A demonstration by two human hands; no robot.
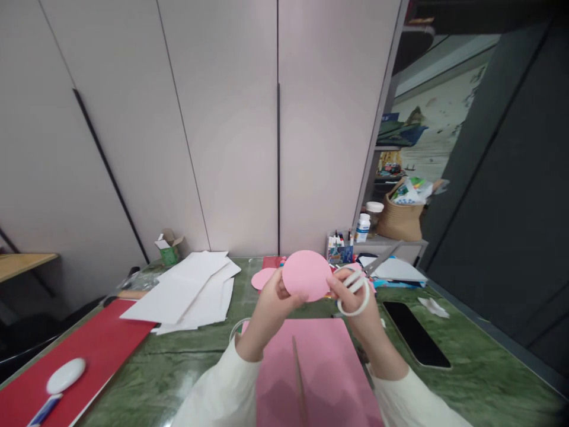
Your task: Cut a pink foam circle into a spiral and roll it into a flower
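Note:
A pink paper circle (pixel 307 274) is held up over the table between both hands. My left hand (pixel 274 302) pinches its lower left edge, thumb in front. My right hand (pixel 351 295) grips the right edge between thumb and fingers. White-handled scissors (pixel 359 281) hang on that same hand, their blades pointing up and to the right. Below the hands lies a pink sheet (pixel 320 356) with a thin brown stick (pixel 299 379) on it. Another pink paper circle (pixel 262 278) rests on the table behind my left hand, partly hidden by it.
White sheets (pixel 191 290) are stacked at the left, beside a red board (pixel 89 350) with a white oval object (pixel 66 375). A black phone (pixel 415 333) lies at the right. Toward the back stand a pen holder (pixel 340 248), a small green box (pixel 169 251) and a woven basket (pixel 401 219).

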